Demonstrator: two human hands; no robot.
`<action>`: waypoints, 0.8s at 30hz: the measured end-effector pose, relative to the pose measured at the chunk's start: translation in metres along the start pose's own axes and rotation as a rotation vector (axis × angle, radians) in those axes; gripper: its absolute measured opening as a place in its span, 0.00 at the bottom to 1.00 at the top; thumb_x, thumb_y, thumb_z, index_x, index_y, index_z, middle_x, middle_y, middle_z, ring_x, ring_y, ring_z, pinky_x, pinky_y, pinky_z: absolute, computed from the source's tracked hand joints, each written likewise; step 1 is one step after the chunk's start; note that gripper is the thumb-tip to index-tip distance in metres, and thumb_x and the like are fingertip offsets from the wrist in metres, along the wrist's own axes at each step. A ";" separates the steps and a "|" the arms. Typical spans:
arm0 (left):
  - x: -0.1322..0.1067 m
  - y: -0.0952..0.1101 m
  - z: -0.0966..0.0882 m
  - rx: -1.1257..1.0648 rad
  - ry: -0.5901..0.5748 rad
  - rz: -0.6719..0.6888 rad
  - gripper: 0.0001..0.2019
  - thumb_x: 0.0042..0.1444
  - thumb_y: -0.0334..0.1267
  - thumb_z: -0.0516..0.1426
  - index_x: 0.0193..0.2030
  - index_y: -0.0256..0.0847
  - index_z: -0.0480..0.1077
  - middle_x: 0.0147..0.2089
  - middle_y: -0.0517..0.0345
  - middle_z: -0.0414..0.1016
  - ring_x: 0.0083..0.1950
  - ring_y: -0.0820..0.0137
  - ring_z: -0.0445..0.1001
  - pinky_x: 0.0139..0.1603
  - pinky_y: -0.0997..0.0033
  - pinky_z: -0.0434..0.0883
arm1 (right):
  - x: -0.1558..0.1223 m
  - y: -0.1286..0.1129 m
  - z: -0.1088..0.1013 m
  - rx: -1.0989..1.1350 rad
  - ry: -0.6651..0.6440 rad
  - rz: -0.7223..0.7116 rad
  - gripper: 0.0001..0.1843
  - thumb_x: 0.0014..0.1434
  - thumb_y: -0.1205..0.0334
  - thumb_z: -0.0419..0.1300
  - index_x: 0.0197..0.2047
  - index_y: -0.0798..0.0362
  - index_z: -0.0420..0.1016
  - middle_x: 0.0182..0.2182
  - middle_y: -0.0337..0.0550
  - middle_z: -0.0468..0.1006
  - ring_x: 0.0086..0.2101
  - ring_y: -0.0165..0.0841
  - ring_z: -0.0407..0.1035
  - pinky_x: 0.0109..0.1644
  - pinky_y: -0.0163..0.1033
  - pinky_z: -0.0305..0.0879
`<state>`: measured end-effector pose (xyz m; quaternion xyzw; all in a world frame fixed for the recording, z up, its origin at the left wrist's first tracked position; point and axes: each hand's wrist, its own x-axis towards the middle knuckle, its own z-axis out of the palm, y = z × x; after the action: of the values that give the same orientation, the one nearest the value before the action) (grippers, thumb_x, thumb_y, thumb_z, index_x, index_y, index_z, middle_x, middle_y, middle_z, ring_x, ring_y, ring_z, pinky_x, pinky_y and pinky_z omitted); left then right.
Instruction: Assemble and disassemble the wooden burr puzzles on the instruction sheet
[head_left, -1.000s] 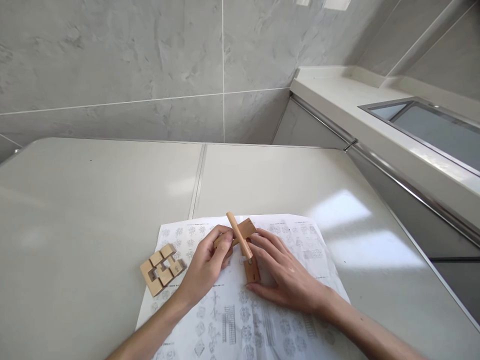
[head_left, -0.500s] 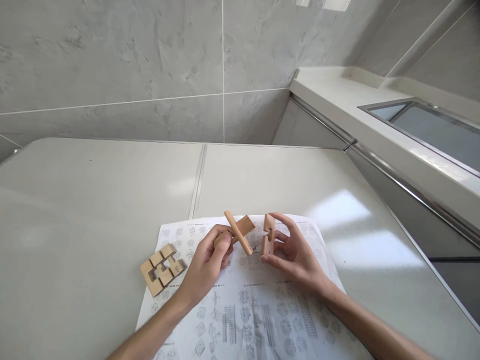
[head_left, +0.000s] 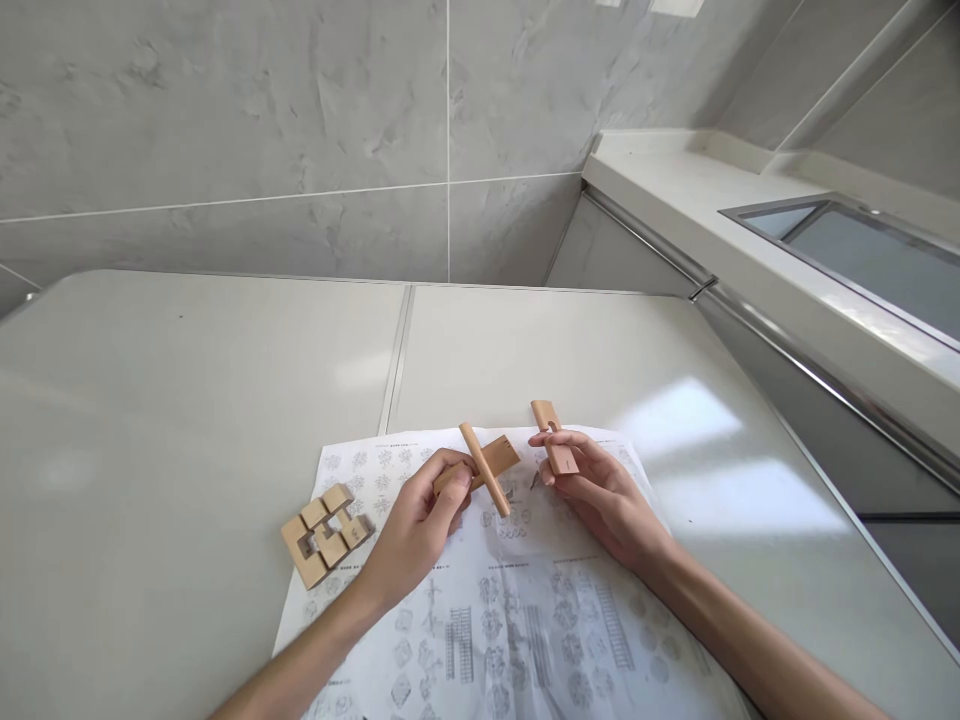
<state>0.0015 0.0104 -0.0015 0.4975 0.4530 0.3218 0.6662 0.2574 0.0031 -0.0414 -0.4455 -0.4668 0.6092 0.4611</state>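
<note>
My left hand (head_left: pixel 414 530) is closed on two wooden bars joined in a cross (head_left: pixel 484 468), held just above the printed instruction sheet (head_left: pixel 510 620). To the right, my right hand (head_left: pixel 600 490) is closed on a single notched wooden bar (head_left: pixel 553 448), tilted with its far end pointing away from me. The two hands are a short gap apart. A cluster of interlocked notched wooden pieces (head_left: pixel 324 533) lies on the table to the left of my left hand, at the sheet's edge.
The pale table (head_left: pixel 187 400) has a seam running down its middle and meets a grey tiled wall at the back. On the right stands a raised white ledge (head_left: pixel 712 220) with a metal-framed opening (head_left: pixel 862 250).
My right hand picked a notched bar up from the sheet, lifted it to the right of the cross and tilted its far end away. The left hand stayed nearly still.
</note>
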 end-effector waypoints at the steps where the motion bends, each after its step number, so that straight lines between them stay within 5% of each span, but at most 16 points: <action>1: 0.000 0.000 0.000 0.003 -0.009 0.002 0.17 0.75 0.55 0.52 0.48 0.43 0.69 0.29 0.67 0.51 0.28 0.73 0.49 0.28 0.70 0.51 | 0.000 0.001 0.000 0.019 0.008 -0.004 0.16 0.69 0.59 0.64 0.58 0.39 0.76 0.65 0.45 0.75 0.42 0.38 0.74 0.49 0.48 0.76; 8: -0.001 0.000 0.001 0.116 -0.045 0.028 0.17 0.76 0.54 0.51 0.49 0.42 0.69 0.28 0.68 0.52 0.26 0.74 0.49 0.26 0.70 0.50 | 0.004 -0.002 0.001 0.256 0.037 0.041 0.09 0.73 0.52 0.60 0.53 0.42 0.77 0.48 0.42 0.76 0.32 0.33 0.65 0.39 0.42 0.70; 13: 0.000 -0.001 0.002 0.204 -0.103 0.042 0.17 0.77 0.52 0.50 0.50 0.41 0.70 0.27 0.69 0.53 0.25 0.75 0.49 0.24 0.72 0.50 | 0.000 -0.005 0.005 0.185 0.020 0.094 0.25 0.72 0.48 0.66 0.67 0.39 0.67 0.43 0.41 0.80 0.30 0.32 0.66 0.40 0.41 0.68; 17: 0.000 -0.001 0.002 0.232 -0.130 0.056 0.17 0.76 0.53 0.51 0.53 0.41 0.71 0.27 0.69 0.55 0.25 0.76 0.50 0.24 0.73 0.51 | -0.002 -0.004 0.006 0.181 -0.071 0.140 0.17 0.73 0.46 0.66 0.56 0.48 0.76 0.28 0.36 0.75 0.31 0.32 0.66 0.39 0.38 0.64; 24: -0.001 0.001 0.002 0.280 -0.180 0.072 0.16 0.76 0.50 0.53 0.53 0.41 0.73 0.28 0.67 0.60 0.25 0.76 0.54 0.25 0.73 0.53 | -0.003 -0.004 0.007 0.247 -0.061 0.103 0.12 0.75 0.48 0.64 0.51 0.48 0.77 0.34 0.37 0.76 0.26 0.26 0.62 0.34 0.36 0.60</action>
<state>0.0028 0.0093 -0.0001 0.6282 0.4140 0.2332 0.6161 0.2519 0.0001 -0.0356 -0.3900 -0.3788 0.6980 0.4661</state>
